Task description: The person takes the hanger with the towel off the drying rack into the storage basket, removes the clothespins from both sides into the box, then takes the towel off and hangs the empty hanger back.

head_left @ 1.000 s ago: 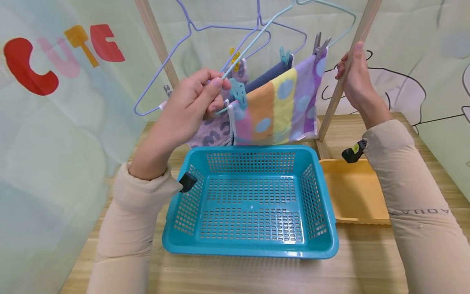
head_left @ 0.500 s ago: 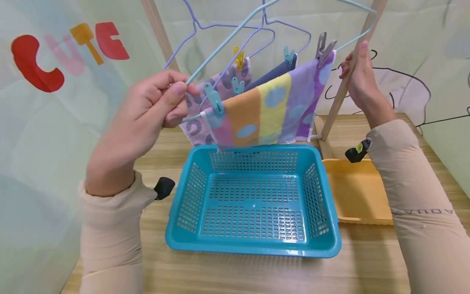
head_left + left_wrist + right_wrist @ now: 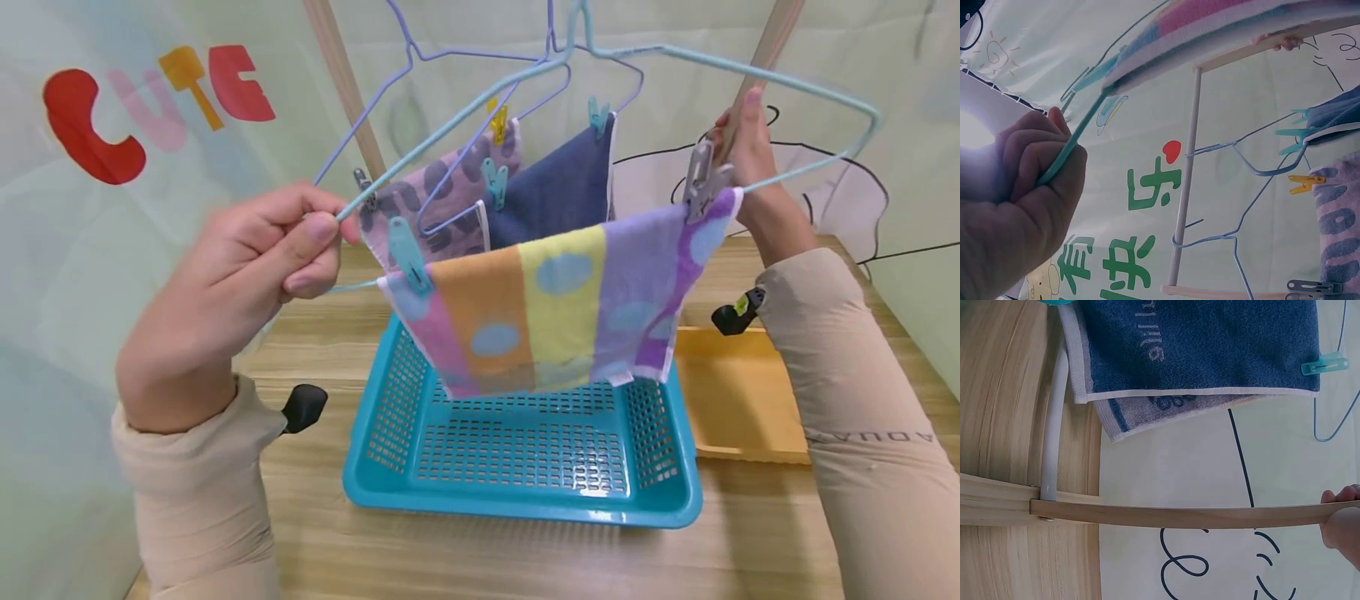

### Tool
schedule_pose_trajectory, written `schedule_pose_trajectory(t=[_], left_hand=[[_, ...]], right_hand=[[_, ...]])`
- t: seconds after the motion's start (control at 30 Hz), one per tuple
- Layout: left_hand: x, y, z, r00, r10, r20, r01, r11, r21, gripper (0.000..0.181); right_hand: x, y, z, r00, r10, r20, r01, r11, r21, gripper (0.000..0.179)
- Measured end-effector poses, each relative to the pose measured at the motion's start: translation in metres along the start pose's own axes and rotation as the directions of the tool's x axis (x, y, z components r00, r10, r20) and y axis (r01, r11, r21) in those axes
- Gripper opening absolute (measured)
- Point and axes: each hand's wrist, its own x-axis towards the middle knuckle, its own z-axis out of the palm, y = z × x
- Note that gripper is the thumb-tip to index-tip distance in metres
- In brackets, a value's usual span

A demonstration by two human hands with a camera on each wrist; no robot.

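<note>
My left hand pinches the left corner of a light-blue clothes hanger. From its lower bar hangs a small striped towel with blue dots, over the back part of the basket. A teal clothespin clips the towel at the left, a grey clothespin at the right. My right hand grips the right wooden post of a drying rack, partly hidden behind the hanger. The top of the hanger's hook is cut off in the head view.
Behind, purple hangers on the rack's rod carry a navy towel and a lilac patterned towel. A teal basket stands on the wooden table. Right of it lies a yellow tray.
My left hand has moved left and down, bringing the light-blue hanger and striped towel forward, away from the other towels and over the basket. My right hand stays on the post.
</note>
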Motion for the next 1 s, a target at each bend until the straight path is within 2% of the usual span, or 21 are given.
schedule_pose_trajectory(t=[0.1,0.27,0.4,0.57,0.63,0.77,0.87,1.0], left_hand=[[-0.007,-0.007,-0.004,0.998,-0.006,0.064,0.008,1.0,-0.025,0.02],[-0.019,-0.018,-0.009,0.987,-0.031,0.16,0.032,0.999,-0.004,0.023],[-0.026,-0.026,-0.009,0.976,-0.091,0.196,0.08,0.995,0.065,0.025],[-0.034,-0.041,-0.011,0.97,-0.1,0.22,0.081,0.992,0.096,0.027],[-0.036,-0.048,-0.012,0.969,-0.096,0.226,0.079,0.993,0.083,0.027],[-0.042,-0.061,-0.011,0.962,-0.142,0.232,0.129,0.989,0.068,0.027],[-0.045,-0.073,-0.01,0.953,-0.173,0.249,0.171,0.985,0.028,0.027],[-0.049,-0.094,-0.007,0.933,-0.219,0.286,0.243,0.969,-0.052,0.029]], right_hand=[[0.0,0.001,-0.002,1.0,-0.015,0.014,0.015,1.0,0.01,0.041],[0.0,0.001,-0.003,0.997,-0.059,0.041,0.059,0.998,0.014,0.039],[-0.002,-0.001,-0.004,0.999,-0.033,0.043,0.034,0.999,-0.027,0.039],[-0.002,-0.002,-0.004,0.999,-0.004,0.045,0.008,0.996,-0.09,0.039],[-0.002,-0.003,-0.005,0.999,-0.005,0.048,0.01,0.994,-0.105,0.04],[-0.003,-0.003,-0.006,0.999,0.008,0.051,-0.002,0.992,-0.125,0.04],[-0.004,-0.004,-0.006,0.998,0.016,0.06,-0.007,0.99,-0.143,0.039],[-0.004,-0.005,-0.006,0.997,0.02,0.068,-0.008,0.986,-0.164,0.039]])
